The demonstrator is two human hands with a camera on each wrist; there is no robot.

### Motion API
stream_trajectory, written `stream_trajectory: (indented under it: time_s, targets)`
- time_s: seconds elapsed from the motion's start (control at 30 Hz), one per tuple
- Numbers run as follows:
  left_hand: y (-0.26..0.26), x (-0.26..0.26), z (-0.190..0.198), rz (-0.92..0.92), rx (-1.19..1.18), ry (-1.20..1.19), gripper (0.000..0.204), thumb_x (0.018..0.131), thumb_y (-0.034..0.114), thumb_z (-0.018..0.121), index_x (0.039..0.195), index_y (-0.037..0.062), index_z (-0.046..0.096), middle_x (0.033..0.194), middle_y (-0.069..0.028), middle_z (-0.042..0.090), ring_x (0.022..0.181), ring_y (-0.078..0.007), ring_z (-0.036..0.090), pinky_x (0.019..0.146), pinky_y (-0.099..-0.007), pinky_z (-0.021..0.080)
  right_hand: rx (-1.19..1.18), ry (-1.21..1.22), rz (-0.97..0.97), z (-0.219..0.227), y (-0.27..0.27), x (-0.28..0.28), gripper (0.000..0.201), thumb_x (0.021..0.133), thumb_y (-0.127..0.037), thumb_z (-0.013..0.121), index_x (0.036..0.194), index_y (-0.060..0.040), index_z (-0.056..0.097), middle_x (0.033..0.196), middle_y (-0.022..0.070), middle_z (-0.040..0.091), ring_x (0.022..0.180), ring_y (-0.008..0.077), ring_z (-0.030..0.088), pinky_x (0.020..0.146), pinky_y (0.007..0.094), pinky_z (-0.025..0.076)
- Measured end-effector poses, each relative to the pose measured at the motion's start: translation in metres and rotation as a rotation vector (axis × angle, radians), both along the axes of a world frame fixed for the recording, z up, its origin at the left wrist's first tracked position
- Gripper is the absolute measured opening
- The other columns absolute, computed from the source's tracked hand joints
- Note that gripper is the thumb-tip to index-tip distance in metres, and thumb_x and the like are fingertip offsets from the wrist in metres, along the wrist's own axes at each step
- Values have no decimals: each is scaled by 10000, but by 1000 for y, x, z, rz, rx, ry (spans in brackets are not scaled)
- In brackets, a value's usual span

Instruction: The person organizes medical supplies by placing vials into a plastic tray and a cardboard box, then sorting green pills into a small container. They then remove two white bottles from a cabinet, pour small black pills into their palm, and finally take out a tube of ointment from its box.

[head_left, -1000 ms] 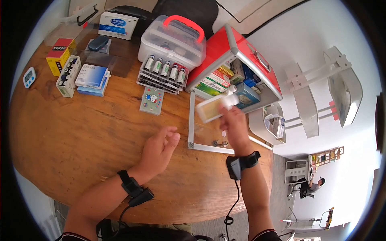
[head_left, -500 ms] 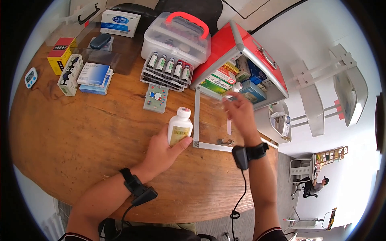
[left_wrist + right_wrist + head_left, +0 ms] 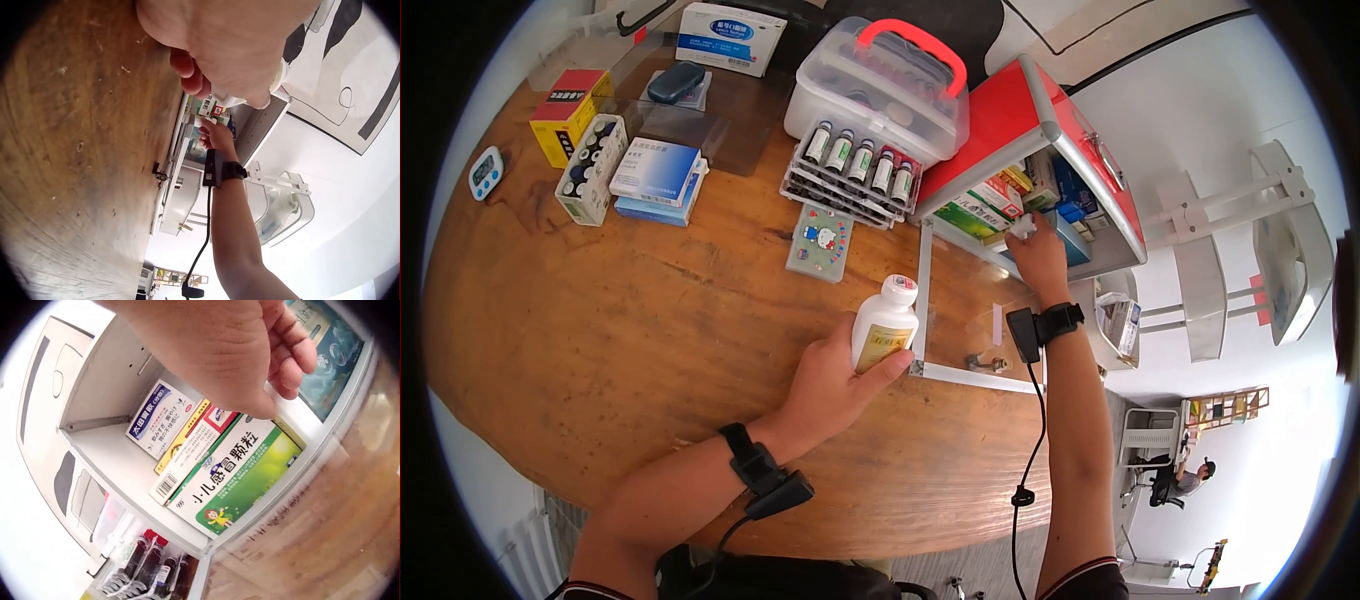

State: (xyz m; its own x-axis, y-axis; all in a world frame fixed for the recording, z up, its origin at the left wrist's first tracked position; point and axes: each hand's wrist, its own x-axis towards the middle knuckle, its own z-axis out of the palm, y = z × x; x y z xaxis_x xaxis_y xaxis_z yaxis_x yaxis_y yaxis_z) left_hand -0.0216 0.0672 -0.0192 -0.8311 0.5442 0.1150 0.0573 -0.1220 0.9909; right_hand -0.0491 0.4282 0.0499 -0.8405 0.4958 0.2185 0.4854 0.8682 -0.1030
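Observation:
A white pill bottle [image 3: 887,318] with a yellow label stands upright in the grip of my left hand [image 3: 828,378], over the wooden table. My thumb lies across its lower front. My right hand [image 3: 1043,262] reaches into the opening of the red medicine cabinet [image 3: 990,125]. Its fingers are curled at the top of another white bottle [image 3: 1022,226], mostly hidden behind the hand. Beside them stand a green-and-white granules box [image 3: 240,475] and a teal box [image 3: 328,362]; a white-and-blue box [image 3: 156,419] is deeper inside.
The cabinet's clear door [image 3: 960,295] lies folded down on the table [image 3: 650,350]. Left of it are a Hello Kitty case [image 3: 818,243], a rack of vials [image 3: 850,180] and a clear box with a red handle [image 3: 880,90]. Medicine boxes [image 3: 658,172] sit farther left.
The right hand first carried the labelled bottle, which then passed into the left hand. Since then the right hand has moved into the cabinet to the second white bottle.

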Motion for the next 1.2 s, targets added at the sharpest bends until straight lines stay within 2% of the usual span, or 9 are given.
stream_trajectory:
  time_s: [0.23,0.33,0.5,0.6,0.77,0.93,1.07,1.13,1.2]
  targets:
    - [2,0,-1,-4,55,-1,516,953,407,714,1154,-47,572,887,-203,722,781,-316,746,675,-390,571,4,74,-38,-6,-9,16,584,825,-288,776,1265,24,555,878,193,740,865,342,733,755,432,558]
    - [2,1,-5,-15,6,-17,507,957,400,712,1175,-37,577,874,-195,721,775,-295,747,670,-386,569,-177,208,-55,-7,-22,32,482,884,-269,743,1252,-25,549,888,186,747,873,349,736,754,426,551]
    - [2,2,-4,-30,-1,-37,456,966,371,711,1170,-20,593,848,-145,718,761,-209,721,668,-336,549,-511,587,8,7,-53,65,324,984,-161,675,1239,-11,544,809,69,708,668,98,631,578,252,474]
    - [3,4,-1,-66,21,-71,400,981,330,700,1154,-17,601,853,-97,715,761,-149,683,669,-305,529,-708,742,110,25,-67,90,301,1001,-142,660,1238,-1,540,830,14,681,668,64,580,573,231,458]
    - [1,6,6,-49,38,-128,408,998,357,673,1169,-7,602,907,-77,701,712,-114,642,616,-269,519,-826,1029,121,23,-137,114,346,992,-107,675,1301,13,575,1086,29,663,950,75,597,839,220,468]
    - [2,6,3,60,51,-158,436,1046,436,556,1101,7,606,808,-57,651,622,-86,589,510,-227,455,-1138,1188,159,10,-193,131,342,965,-76,690,1284,-7,589,1143,35,659,1033,93,604,897,242,469]
    - [-2,3,-1,136,154,-216,449,1050,470,519,984,35,606,746,-47,624,573,-100,556,484,-241,414,-1562,1175,177,-20,-209,150,295,901,-27,709,1178,-20,611,1054,24,673,964,99,626,876,247,479]
    - [-4,2,-5,141,154,-217,454,1048,477,514,955,42,602,730,-41,612,561,-103,545,477,-248,402,-1976,832,299,-39,-210,158,312,840,-20,736,1129,-23,619,1008,18,669,933,94,623,854,240,477]
    - [-4,3,-5,136,142,-264,410,1065,423,520,920,48,603,725,-9,599,555,-77,527,478,-231,397,-2149,473,387,-43,-213,162,302,813,-36,752,1092,-25,637,1000,12,673,915,96,629,841,238,478]
